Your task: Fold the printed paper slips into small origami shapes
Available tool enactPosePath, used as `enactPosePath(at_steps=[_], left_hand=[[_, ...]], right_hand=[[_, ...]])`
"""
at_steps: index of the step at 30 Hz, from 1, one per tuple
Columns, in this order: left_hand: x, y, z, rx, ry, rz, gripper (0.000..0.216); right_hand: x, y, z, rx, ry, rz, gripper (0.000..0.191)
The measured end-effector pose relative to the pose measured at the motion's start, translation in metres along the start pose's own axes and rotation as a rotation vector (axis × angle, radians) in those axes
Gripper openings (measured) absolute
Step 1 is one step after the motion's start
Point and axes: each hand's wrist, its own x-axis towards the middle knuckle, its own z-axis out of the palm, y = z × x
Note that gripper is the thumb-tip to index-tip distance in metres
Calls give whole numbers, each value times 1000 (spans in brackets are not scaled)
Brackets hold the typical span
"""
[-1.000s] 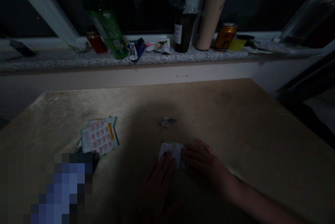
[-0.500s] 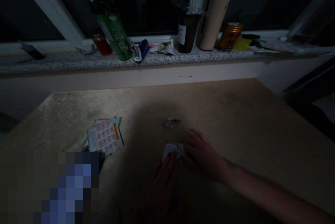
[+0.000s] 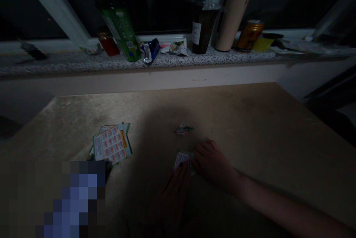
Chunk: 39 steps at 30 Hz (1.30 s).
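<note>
A small folded printed paper ticket (image 3: pixel 182 159) lies on the table in deep shadow, white with dark print and greenish edges. My left hand (image 3: pixel 174 193) rests on its near side, fingers stretched out and flat. Curled at the ticket's right edge, the fingers of my right hand (image 3: pixel 210 160) are pressed together on it; their tips are hidden. Just beyond both hands sits a small folded paper piece (image 3: pixel 184 129), pointed at its ends. To the left is a loose stack of printed tickets (image 3: pixel 111 144) with rows of reddish print.
Along the granite windowsill (image 3: pixel 167 60) stand a green bottle (image 3: pixel 124 32), a red jar (image 3: pixel 108 43), a dark cup with a straw (image 3: pixel 204 32), a cardboard tube (image 3: pixel 236 12) and an orange can (image 3: pixel 249 36). Crumpled wrappers (image 3: pixel 150 50) lie between them. A pixelated patch covers the lower left.
My right hand's fingers have drawn in more tightly at the ticket's right edge. My left hand stays flat on the ticket. The view has shifted slightly.
</note>
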Motion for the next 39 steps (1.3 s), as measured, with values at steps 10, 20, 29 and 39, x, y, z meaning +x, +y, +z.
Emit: enactPosePath(at_steps=[10, 20, 29, 39], left_hand=[[5, 10, -17, 8, -8, -57, 89], [10, 13, -26, 2, -38, -79, 86], [11, 16, -27, -25, -86, -97, 90], [6, 15, -30, 61, -55, -57, 80]], right_hand=[[1, 0, 3, -5, 16, 53, 23], [2, -4, 0, -51, -64, 45, 9], [4, -13, -3, -164, -107, 15, 17], [5, -15, -4, -212, -102, 4, 17]])
